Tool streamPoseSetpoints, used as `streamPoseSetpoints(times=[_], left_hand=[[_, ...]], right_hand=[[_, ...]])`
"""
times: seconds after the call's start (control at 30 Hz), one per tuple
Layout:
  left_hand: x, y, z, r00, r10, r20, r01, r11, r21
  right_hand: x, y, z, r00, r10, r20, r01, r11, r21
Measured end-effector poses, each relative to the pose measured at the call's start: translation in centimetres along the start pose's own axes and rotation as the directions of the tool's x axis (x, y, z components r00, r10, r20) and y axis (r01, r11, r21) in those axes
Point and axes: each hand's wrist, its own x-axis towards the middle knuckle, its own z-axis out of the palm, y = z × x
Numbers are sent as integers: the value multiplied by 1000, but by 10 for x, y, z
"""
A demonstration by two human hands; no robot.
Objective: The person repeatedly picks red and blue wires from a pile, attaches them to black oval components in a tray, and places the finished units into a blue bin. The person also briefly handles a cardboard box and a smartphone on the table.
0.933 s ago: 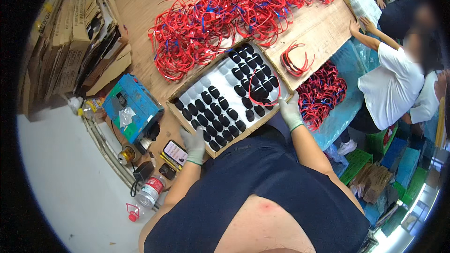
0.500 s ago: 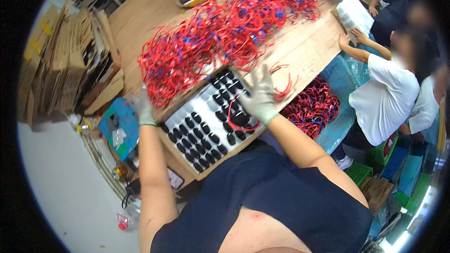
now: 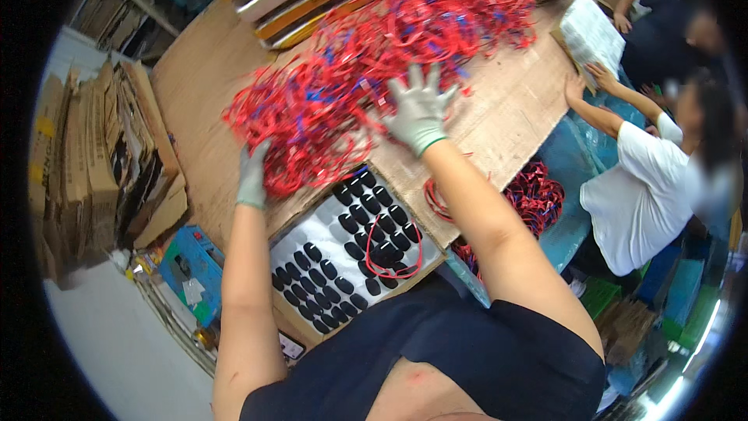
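Note:
A long tangled heap of thin red cords with blue bits lies across the wooden table. My left hand, in a pale grey glove, rests against the heap's near left end, its fingers stretched along the cords. On the heap's near right side, my right hand, gloved alike, is spread wide with the palm down over the cords. Close to me, below both hands, sits a shallow cardboard box lined with a white sheet. Rows of black oval pieces fill much of it. One red cord loop lies over the pieces at its right.
Stacked trays with yellow edges stand at the table's far side. Flattened cartons lean at left, near a blue bin. More red cords lie right of the table, where a person in a white shirt handles a white-topped box.
Both hands have moved forward, away from me: the right from above the box onto the cord heap, the left to the heap's near end. The view has shifted, showing more of the trays.

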Motion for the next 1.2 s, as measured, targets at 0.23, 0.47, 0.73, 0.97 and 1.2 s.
streamPoseSetpoints(times=[0.23, 0.47, 0.73, 0.97, 1.2], left_hand=[[51, -19, 123, 996, 3, -94, 18, 975, 221], [58, -22, 130, 993, -42, -114, 70, 966, 250], [-165, -37, -2, 940, 341, 21, -222, 562, 797], [-402, -106, -27, 822, -63, -566, 515, 507, 692], [-398, -109, -13, 732, -153, -664, 413, 874, 255]], right_hand=[[86, 100, 23, 986, 72, -148, -95, 983, -158], [89, 125, 17, 966, -102, -238, 88, 994, -68], [-193, 89, 50, 972, -105, -212, 185, 895, 406], [-297, 81, 70, 809, 2, 588, -424, 695, 581], [-233, 35, 103, 927, -218, 307, -24, 780, 625]])
